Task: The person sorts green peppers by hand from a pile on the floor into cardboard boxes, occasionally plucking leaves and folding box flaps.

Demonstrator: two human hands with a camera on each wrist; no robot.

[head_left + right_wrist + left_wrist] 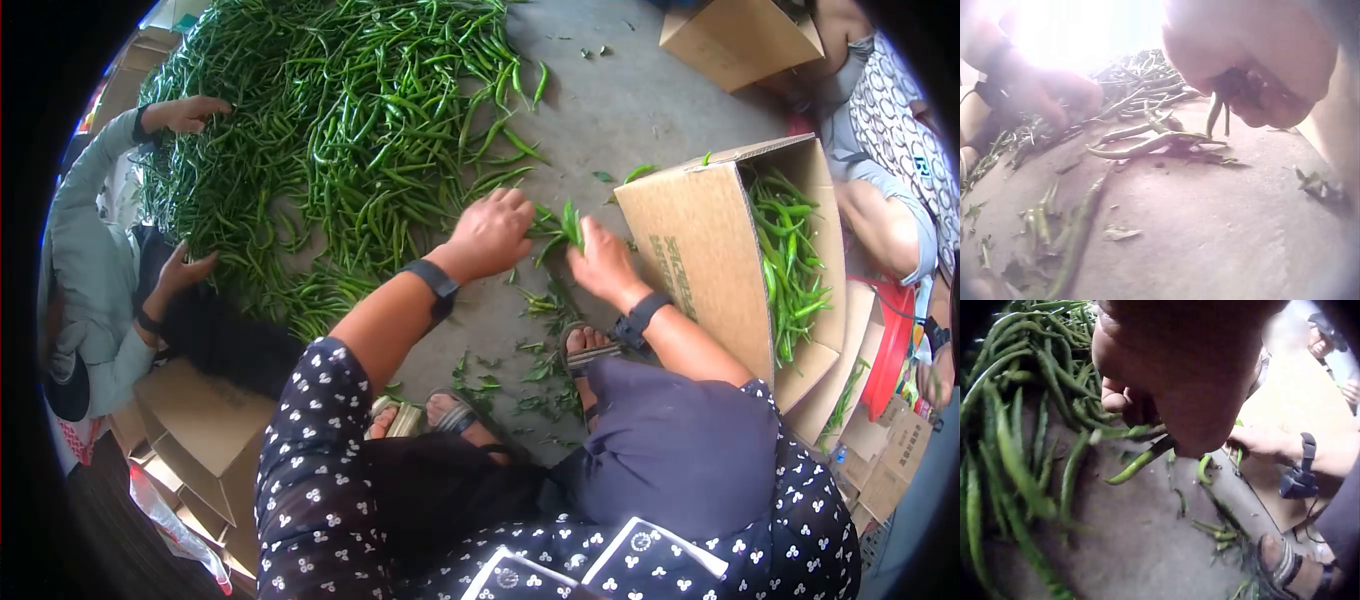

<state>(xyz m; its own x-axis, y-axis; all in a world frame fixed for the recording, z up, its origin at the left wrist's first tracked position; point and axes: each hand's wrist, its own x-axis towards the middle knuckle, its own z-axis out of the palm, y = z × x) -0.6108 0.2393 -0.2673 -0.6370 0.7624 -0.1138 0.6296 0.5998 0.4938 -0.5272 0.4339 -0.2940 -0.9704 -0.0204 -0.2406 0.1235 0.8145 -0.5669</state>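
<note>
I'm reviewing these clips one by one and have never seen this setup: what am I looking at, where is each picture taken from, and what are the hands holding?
There is no machine here: a person wears three cameras. The wide picture comes from the head and looks down at both hands; the other two come from the wrists, close to each hand. A big pile of green chillies lies on the concrete floor, with leaf scraps near the sandalled feet. The left hand grips chillies at the pile's edge. The right hand pinches a few chillies beside a tipped cardboard box already holding some. Other people work around the pile.
</note>
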